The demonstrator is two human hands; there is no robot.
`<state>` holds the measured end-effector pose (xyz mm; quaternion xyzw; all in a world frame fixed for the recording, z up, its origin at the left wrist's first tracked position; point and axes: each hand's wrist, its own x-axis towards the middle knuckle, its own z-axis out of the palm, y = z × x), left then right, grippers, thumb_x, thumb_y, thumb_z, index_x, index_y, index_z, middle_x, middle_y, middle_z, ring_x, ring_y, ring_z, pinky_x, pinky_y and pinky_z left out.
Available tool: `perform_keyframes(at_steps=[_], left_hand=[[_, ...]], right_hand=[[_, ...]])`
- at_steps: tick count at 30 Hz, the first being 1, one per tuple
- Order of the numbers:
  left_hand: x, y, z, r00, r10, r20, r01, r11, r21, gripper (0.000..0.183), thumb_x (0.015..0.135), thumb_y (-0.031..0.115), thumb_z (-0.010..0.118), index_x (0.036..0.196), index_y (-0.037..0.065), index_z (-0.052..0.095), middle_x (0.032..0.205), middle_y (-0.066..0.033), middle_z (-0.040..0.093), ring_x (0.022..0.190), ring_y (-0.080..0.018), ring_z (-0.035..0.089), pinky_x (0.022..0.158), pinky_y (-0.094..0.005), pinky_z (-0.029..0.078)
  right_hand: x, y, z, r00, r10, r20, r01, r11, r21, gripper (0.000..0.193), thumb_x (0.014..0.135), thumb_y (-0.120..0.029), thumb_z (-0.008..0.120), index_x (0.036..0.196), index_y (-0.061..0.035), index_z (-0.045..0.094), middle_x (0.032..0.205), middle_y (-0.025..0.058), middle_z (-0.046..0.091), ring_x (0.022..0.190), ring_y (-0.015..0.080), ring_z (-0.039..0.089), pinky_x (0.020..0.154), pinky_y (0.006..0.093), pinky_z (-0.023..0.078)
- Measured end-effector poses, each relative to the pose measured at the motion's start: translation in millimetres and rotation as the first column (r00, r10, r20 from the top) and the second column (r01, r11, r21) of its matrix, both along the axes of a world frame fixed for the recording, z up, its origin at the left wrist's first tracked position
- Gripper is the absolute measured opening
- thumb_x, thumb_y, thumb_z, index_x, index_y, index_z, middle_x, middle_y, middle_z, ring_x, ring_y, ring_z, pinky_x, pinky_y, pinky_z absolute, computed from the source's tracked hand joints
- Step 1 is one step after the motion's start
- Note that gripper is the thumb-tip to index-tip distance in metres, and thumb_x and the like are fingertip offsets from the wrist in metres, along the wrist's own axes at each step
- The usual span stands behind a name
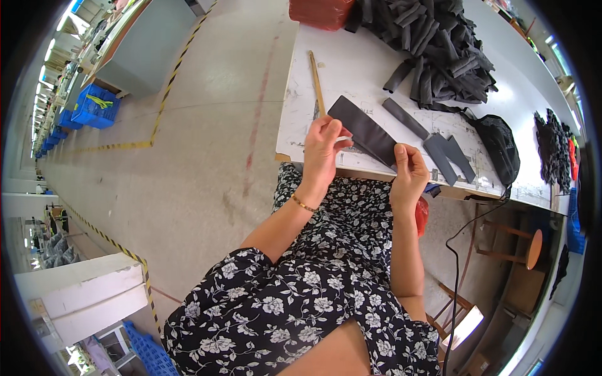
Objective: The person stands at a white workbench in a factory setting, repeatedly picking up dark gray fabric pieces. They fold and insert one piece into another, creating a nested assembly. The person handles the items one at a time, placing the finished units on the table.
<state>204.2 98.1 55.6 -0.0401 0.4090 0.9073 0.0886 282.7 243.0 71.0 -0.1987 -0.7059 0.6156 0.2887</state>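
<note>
My right hand (411, 168) pinches the near right end of a folded dark grey fabric strip (365, 127) between thumb and fingers. The strip slants over the table's front edge. At its left end, my left hand (325, 145) has its fingers closed, with a small white piece (343, 138) showing among them; its kind is unclear. A thin wooden stick (316, 81) reaches from the tabletop to behind my left fingers. Right of the held strip lie a narrow dark strip (406, 118) and two flat grey pieces (441, 160), (461, 158) that touch each other.
A big heap of dark fabric strips (439, 50) covers the back of the white table (298, 119). A red bag (320, 14) stands at the far left corner, a black bag (498, 147) at the right. A black cord (456, 269) hangs near a wooden stool (533, 249).
</note>
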Motion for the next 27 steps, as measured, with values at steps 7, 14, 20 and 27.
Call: perform_keyframes(at_steps=[7,14,20,27], left_hand=[[-16.9,-83.2,-25.1,0.970,0.244,0.000,-0.243,0.967,-0.080,0.014,0.089,0.009,0.069,0.079,0.003,0.061,0.073,-0.0017,0.059,0.068,-0.0110,0.056,0.059,-0.0244,0.044],[-20.4,-279.7,-65.1,0.610,0.766,-0.201,-0.688,0.387,-0.613,0.010,0.091,0.015,0.063,0.087,0.005,0.063,0.088,-0.0051,0.064,0.075,-0.0128,0.058,0.072,-0.0266,0.049],[2.6,-127.4,-1.0,0.984,-0.073,-0.165,-0.028,0.842,-0.538,0.029,0.096,0.030,0.060,0.098,0.004,0.072,0.093,-0.0027,0.069,0.083,-0.0088,0.060,0.070,-0.0262,0.048],[-5.4,-117.8,-7.6,0.988,-0.156,0.019,0.151,0.911,-0.383,0.018,0.088,0.019,0.072,0.092,0.002,0.072,0.081,-0.0025,0.068,0.070,-0.0053,0.054,0.063,-0.0233,0.043]], right_hand=[[-6.7,-9.4,-8.7,0.999,0.030,0.044,-0.033,0.998,0.058,0.023,0.096,-0.020,0.065,0.093,0.0027,0.068,0.077,-0.0050,0.056,0.070,0.0041,0.045,0.064,0.0187,0.037],[-19.1,-20.2,-8.6,0.995,0.090,0.040,-0.092,0.994,0.052,0.022,0.096,-0.019,0.065,0.092,0.0021,0.068,0.074,-0.0058,0.054,0.068,0.0035,0.042,0.061,0.0189,0.034],[-19.7,-40.5,-7.2,0.991,0.132,0.037,-0.133,0.990,0.046,0.022,0.096,-0.020,0.065,0.090,0.0016,0.067,0.074,-0.0059,0.055,0.068,0.0032,0.044,0.062,0.0186,0.036],[-16.9,-47.1,-6.5,0.983,0.167,0.073,-0.174,0.980,0.100,0.022,0.095,-0.020,0.065,0.090,0.0016,0.067,0.075,-0.0051,0.056,0.070,0.0039,0.045,0.065,0.0193,0.038]])
